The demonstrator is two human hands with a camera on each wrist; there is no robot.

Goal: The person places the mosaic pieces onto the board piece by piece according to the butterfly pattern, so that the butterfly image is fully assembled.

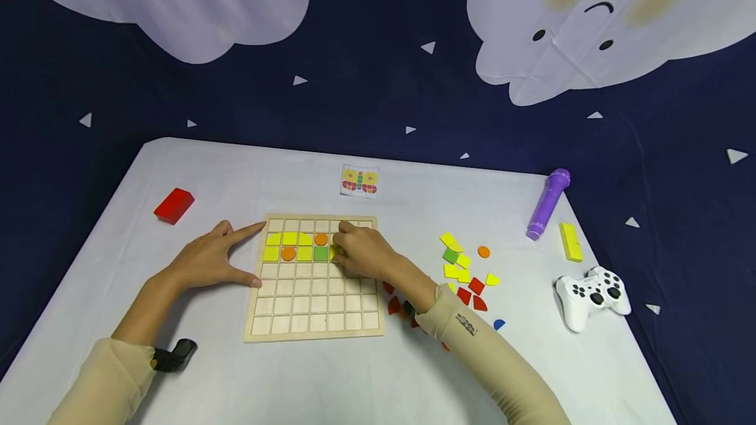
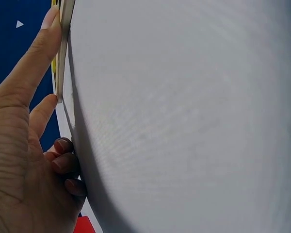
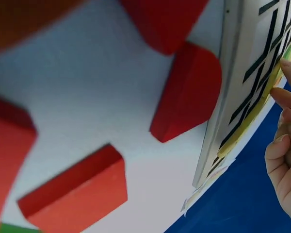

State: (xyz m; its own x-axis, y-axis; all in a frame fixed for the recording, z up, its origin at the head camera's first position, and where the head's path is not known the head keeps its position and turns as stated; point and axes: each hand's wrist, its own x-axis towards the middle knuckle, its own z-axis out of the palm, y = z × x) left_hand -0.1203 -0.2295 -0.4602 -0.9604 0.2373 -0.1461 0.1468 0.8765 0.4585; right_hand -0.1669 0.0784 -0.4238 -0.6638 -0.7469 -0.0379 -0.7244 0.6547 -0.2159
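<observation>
A wooden grid board (image 1: 313, 338) lies on the white table, with yellow, orange and green tiles in its upper rows. My left hand (image 1: 207, 258) touches the board's left edge with thumb and index finger spread wide. The other fingers curl loosely in the left wrist view, holding nothing. Over the upper right of the grid, my right hand (image 1: 365, 251) pinches a yellow tile (image 1: 333, 254), partly hidden by the fingers. Thumb and fingertip meet yellow tiles (image 3: 247, 124) in the right wrist view. A green tile (image 1: 321, 254) lies just left of them.
Behind the board lies a butterfly picture card (image 1: 359, 189). Loose yellow tiles (image 1: 451, 271), red tiles (image 1: 476, 286) and others spread right of it, some under the right forearm. Farther right are a purple microphone (image 1: 548, 205), yellow block (image 1: 570, 241) and white game controller (image 1: 592, 295). A red block (image 1: 174, 206) sits left.
</observation>
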